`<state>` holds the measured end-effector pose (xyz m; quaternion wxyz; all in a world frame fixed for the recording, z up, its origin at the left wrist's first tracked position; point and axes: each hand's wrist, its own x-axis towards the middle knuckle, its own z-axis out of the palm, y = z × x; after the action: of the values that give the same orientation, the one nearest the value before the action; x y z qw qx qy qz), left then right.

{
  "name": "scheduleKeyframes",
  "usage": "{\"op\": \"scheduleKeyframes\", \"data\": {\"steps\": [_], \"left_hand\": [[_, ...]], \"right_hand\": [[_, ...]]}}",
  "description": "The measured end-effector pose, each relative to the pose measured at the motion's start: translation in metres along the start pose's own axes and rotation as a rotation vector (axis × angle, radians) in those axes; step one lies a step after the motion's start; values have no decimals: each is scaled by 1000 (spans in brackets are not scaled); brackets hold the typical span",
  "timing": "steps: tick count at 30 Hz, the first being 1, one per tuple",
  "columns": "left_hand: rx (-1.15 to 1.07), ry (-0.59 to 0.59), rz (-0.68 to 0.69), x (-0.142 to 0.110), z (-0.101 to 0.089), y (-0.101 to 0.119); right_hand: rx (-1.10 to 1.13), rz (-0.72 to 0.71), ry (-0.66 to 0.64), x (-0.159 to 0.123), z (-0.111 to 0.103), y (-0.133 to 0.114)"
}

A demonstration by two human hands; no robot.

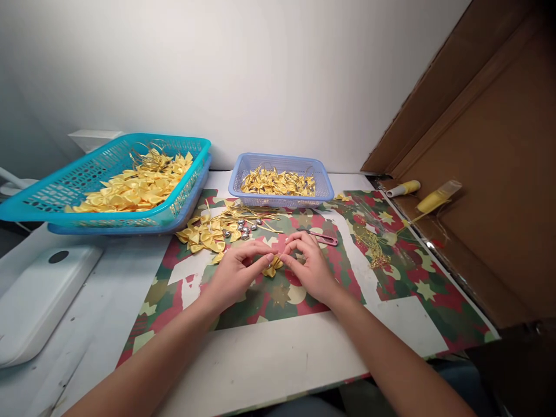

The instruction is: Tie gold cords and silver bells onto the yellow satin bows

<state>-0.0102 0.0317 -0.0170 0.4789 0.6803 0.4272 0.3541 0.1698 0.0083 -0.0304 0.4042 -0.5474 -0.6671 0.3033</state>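
Note:
Thumb and fingers of my left hand (pixel 241 267) are pinched together at the middle of the mat. My right hand (pixel 311 266) is pinched the same way, its fingertips almost touching the left ones. Between and just below the fingertips is a small yellow ribbon bow (pixel 273 267); the exact spot each hand grips is partly hidden. Behind my left hand lies a loose pile of yellow ribbon bows (pixel 202 234). Beside it are gold ties (pixel 243 215) and several small silver bells (pixel 245 229). Pink-handled snips (pixel 324 238) lie just beyond my right hand.
A turquoise basket (pixel 191 191) of yellow bows stands at the left, stacked on a blue one. At the back is a lilac basket (pixel 282 202) of bows. A white device (pixel 47 295) sits at the left. Gold scraps (pixel 374 249) and yellow-filled tubes (pixel 438 197) are at the right.

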Motion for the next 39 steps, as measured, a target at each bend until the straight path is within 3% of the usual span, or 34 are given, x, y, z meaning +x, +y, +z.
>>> {"op": "scheduleKeyframes", "data": {"steps": [13,24,31,39], "left_hand": [[13,-15,-104,0,-2,3],[102,-35,-105,0,0,5],[104,20,-92,-3,3,4],[108,-18,-95,-6,7,-1]], "right_hand": [[-1,-1,3,-1,0,-2],[-82,-74,21,-3,2,-3],[-124,-111,34,-5,3,-4],[-152,-134,72,-6,5,-5]]}}
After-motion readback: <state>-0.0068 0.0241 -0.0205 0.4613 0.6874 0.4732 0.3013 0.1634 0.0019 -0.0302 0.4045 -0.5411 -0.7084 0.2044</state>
